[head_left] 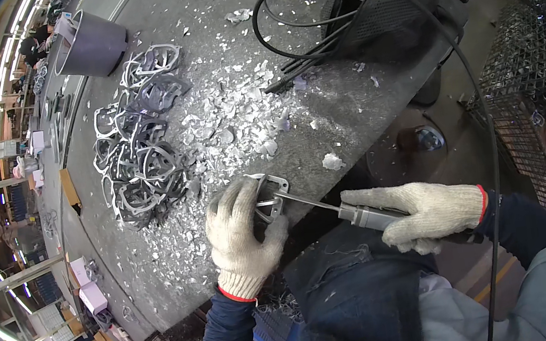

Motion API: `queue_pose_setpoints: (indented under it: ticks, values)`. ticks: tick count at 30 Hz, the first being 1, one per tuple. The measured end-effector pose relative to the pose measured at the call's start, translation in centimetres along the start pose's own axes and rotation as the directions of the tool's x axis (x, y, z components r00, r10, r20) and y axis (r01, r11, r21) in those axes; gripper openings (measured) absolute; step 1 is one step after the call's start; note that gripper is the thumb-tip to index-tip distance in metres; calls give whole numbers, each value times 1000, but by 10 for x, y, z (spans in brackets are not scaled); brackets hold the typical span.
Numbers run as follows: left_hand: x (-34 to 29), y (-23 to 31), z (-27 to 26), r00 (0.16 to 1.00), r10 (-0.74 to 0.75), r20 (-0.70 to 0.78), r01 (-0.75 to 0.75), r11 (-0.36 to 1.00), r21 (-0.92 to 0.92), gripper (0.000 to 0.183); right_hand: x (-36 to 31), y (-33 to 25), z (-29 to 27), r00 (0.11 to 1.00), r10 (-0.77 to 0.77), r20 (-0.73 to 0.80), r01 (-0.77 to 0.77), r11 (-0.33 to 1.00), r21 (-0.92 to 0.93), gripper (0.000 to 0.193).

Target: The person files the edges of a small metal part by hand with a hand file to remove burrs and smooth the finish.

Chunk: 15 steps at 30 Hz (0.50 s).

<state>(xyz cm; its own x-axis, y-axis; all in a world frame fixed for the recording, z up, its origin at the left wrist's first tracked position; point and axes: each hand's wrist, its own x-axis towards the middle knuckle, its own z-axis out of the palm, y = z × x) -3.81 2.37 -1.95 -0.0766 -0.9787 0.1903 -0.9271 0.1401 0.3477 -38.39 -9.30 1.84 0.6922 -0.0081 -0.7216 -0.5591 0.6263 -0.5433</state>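
My left hand (241,234), in a white knit glove with a red cuff edge, grips a grey cast-metal frame (275,183) at the near edge of the table. My gloved right hand (435,209) is closed around a grey cylindrical power tool (367,216). From the tool a long thin metal rod (309,202) points left, its tip at the frame held in my left hand. Whether the tip touches the metal I cannot tell. Beyond my left hand lies a heap of similar metal frames (145,153), piled on one another.
Silvery metal flakes (232,127) litter the dark tabletop (362,109). A grey bucket (91,46) stands at the far left. At the far right are a black mesh bag (396,6) and a looping black hose (478,93). Wire cages (519,136) with metal parts stand beyond the table.
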Motion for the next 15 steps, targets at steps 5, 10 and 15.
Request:
queue_pose_setpoints:
  ticks: [5,10,15]
  values:
    - [2,-1,-1,1000,2,23,-2,1000,-17,83,-1,3,-1,998,-39,52,33,994,108,100]
    - [3,0,-3,999,14,35,-14,1000,-3,81,-3,8,0,999,11,44,-13,999,44,100]
    - [3,-3,-4,999,16,51,-15,1000,-16,85,-4,7,0,1000,5,19,-5,1000,21,99]
